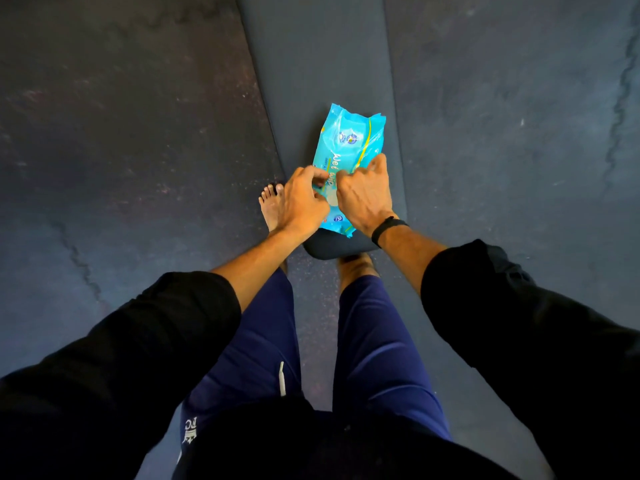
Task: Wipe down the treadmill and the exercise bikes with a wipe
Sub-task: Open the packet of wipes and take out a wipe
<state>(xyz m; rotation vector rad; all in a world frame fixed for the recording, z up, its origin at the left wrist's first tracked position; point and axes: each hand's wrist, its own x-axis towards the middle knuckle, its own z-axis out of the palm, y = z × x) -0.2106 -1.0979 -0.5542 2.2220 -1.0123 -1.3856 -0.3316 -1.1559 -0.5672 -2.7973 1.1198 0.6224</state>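
Wipe pack (348, 157) at frame centre, lying on dark padded seat (337, 245). Left hand (301, 202) pinches pack flap; right hand (367, 199) pinches beside it. Judgement: hold pack down, peel flap slowly, draw one wipe.

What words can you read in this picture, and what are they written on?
"Wet Wip": big white letters on the blue wet wipes pack; the rest is hidden by the left hand and right hand.
Small round logos and fine print on the pack: too small to read.
White print on the blue shorts: cut off, unreadable.
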